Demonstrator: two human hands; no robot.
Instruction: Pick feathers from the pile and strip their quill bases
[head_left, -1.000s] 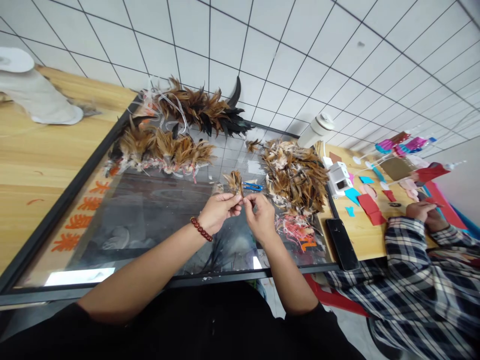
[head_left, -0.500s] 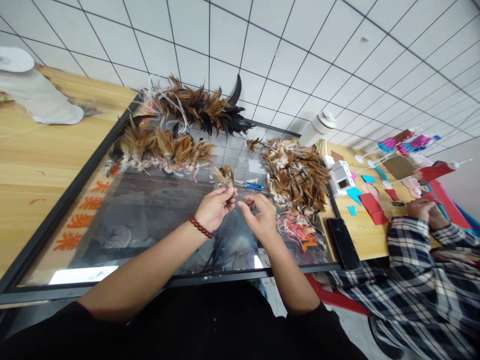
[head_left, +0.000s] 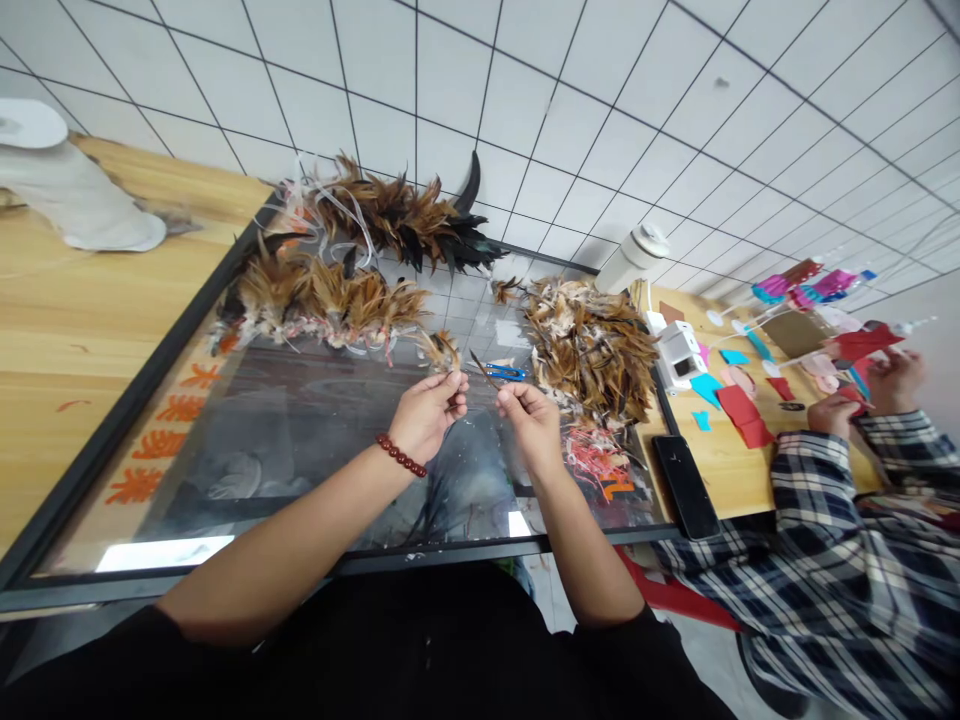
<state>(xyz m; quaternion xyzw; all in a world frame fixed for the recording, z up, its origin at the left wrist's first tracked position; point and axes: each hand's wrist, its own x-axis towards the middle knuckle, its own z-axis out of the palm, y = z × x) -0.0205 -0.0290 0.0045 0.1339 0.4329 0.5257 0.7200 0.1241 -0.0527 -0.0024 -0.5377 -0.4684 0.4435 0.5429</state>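
My left hand (head_left: pixel 429 420), with a dark red bead bracelet on its wrist, pinches a small bunch of brown feathers (head_left: pixel 441 350) whose tips point up and away. Between the thumb and finger of my right hand (head_left: pixel 534 425) is a single slim dark feather (head_left: pixel 483 369), slanting up to the left. The two hands are a short gap apart above the glass tabletop. Just beyond my right hand lie small blue thread snips (head_left: pixel 505 372). To the right is a heap of loose brown feathers (head_left: pixel 592 345), with pink and red string scraps (head_left: pixel 600 460) in front of it.
Feather bunches (head_left: pixel 330 295) form a row at the left, with a longer feather strip (head_left: pixel 405 215) behind. A phone (head_left: pixel 686 487) lies at the right edge, near a white bottle (head_left: pixel 642 255). A co-worker in a plaid sleeve (head_left: pixel 814 480) handles red material at the adjoining table.
My right hand has moved slightly right, away from the left, and a slim dark feather now shows in it. The co-worker's hands have risen and spread apart.
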